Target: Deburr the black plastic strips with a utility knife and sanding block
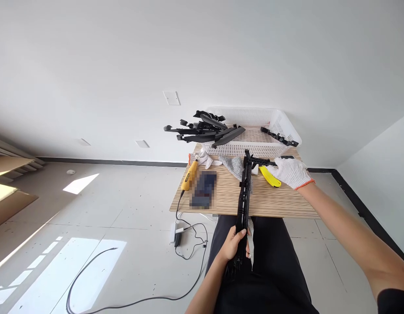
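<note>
My bare left hand (233, 244) is closed round the near end of a long black plastic part (243, 196) that runs from my lap up onto the wooden table (280, 205). My right hand (290, 171), in a white knit glove, rests on the table's far right with its fingers on a yellow utility knife (270, 176) and close to a short black bar (262, 161). Whether it grips the knife is not clear.
A white mesh basket (254, 114) stands at the table's back with black plastic parts (205, 128) piled over its left rim. A yellow power tool (190, 175), grey glove (233, 165), white gloves (206, 159) and a dark flat object (203, 189) lie on the table. A cable (188, 244) trails on the floor.
</note>
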`<state>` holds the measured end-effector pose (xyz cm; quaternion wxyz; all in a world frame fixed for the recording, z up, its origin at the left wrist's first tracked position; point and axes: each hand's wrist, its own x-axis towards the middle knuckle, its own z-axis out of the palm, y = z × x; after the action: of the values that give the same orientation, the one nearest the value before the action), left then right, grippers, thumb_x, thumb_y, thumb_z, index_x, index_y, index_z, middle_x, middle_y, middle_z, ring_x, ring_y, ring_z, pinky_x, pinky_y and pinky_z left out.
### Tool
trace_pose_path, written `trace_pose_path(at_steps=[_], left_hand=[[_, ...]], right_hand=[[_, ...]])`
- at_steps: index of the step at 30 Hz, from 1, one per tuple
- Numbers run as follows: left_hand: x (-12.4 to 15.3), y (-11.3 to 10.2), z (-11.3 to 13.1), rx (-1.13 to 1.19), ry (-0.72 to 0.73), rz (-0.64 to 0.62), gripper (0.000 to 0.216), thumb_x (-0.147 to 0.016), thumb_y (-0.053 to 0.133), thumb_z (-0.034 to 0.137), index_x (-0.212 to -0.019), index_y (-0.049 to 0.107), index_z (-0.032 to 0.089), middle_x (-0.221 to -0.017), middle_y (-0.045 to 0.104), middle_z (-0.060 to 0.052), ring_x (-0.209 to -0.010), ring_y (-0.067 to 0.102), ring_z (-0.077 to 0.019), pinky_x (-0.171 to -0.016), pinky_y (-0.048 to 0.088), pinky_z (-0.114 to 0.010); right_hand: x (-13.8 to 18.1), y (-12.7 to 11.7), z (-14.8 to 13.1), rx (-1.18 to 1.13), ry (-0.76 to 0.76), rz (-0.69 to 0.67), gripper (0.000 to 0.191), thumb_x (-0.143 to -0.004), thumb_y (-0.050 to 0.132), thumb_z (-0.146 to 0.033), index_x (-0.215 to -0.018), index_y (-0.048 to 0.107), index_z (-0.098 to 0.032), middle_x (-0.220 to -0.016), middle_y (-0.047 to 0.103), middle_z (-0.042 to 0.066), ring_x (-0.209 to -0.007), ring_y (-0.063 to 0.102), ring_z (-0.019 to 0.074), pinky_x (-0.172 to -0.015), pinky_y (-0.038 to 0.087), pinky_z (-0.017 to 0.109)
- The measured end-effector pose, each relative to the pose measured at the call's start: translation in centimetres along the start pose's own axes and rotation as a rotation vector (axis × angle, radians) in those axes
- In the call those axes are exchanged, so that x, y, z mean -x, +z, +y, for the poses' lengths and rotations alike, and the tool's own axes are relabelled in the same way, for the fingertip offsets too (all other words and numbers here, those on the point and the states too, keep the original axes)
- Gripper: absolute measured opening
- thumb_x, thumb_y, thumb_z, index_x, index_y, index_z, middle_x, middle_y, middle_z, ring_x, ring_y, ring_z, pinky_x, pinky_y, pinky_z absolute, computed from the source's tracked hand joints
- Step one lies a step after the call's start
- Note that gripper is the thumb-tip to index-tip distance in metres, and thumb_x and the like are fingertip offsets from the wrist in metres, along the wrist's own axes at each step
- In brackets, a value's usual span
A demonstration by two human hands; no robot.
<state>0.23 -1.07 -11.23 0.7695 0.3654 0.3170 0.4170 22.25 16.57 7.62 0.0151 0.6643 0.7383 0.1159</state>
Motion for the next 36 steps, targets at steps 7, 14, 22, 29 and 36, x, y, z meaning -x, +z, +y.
trace_pose_path(at_steps=[7, 14, 22, 29, 36], left_hand=[[0.2, 0.1, -0.2, 0.005, -0.004, 0.008, 0.042, -0.088, 0.057, 0.056, -0.093, 0.052, 0.015, -0.046, 0.061, -0.001, -0.036, 0.057, -0.0158, -0.039, 0.045, -0.024], [0.4, 0.3, -0.4, 0.003, -0.026, 0.022, 0.043, -0.087, 0.057, 0.058, -0.093, 0.051, 0.015, -0.046, 0.061, -0.001, -0.035, 0.056, -0.0159, -0.037, 0.045, -0.024], [0.4, -0.1, -0.3, -0.022, -0.018, 0.029, 0.046, -0.087, 0.058, 0.057, -0.099, 0.052, 0.013, -0.046, 0.061, -0.001, -0.036, 0.057, -0.0165, -0.038, 0.046, -0.024], [0.2, 0.1, -0.4, -0.028, -0.012, 0.015, 0.045, -0.087, 0.057, 0.057, -0.096, 0.053, 0.014, -0.046, 0.061, -0.001, -0.035, 0.056, -0.0160, -0.037, 0.044, -0.024], [0.6, -0.2, -0.4, -0.050, -0.043, 0.017, 0.044, -0.087, 0.058, 0.057, -0.095, 0.051, 0.015, -0.047, 0.061, -0.001, -0.036, 0.056, -0.0165, -0.038, 0.045, -0.025]], right_hand=[[0.4, -0.8, -0.8, -0.041, 0.020, -0.002, 0.059, -0.095, 0.036, -0.057, -0.094, 0.072, -0.010, -0.085, 0.071, 0.021, -0.087, 0.069, 0.0357, -0.071, 0.043, 0.039], [0.9, -0.8, -1.1, -0.020, 0.030, 0.019, 0.076, -0.086, 0.036, -0.076, -0.111, 0.066, -0.011, -0.080, 0.070, 0.022, -0.085, 0.069, 0.0412, -0.069, 0.044, 0.042], [1.1, -0.5, -1.0, -0.029, 0.034, 0.054, 0.070, -0.087, 0.036, -0.072, -0.109, 0.067, -0.013, -0.073, 0.069, 0.018, -0.076, 0.070, 0.0387, -0.063, 0.041, 0.037], [0.8, 0.3, -0.8, 0.000, -0.032, 0.141, 0.063, -0.088, 0.032, -0.063, -0.100, 0.070, -0.014, -0.073, 0.070, 0.017, -0.075, 0.069, 0.0383, -0.061, 0.038, 0.035], [0.3, 1.7, 0.5, 0.045, -0.124, 0.183, 0.059, -0.090, 0.031, -0.059, -0.100, 0.070, -0.015, -0.074, 0.071, 0.017, -0.074, 0.068, 0.0355, -0.061, 0.032, 0.032]])
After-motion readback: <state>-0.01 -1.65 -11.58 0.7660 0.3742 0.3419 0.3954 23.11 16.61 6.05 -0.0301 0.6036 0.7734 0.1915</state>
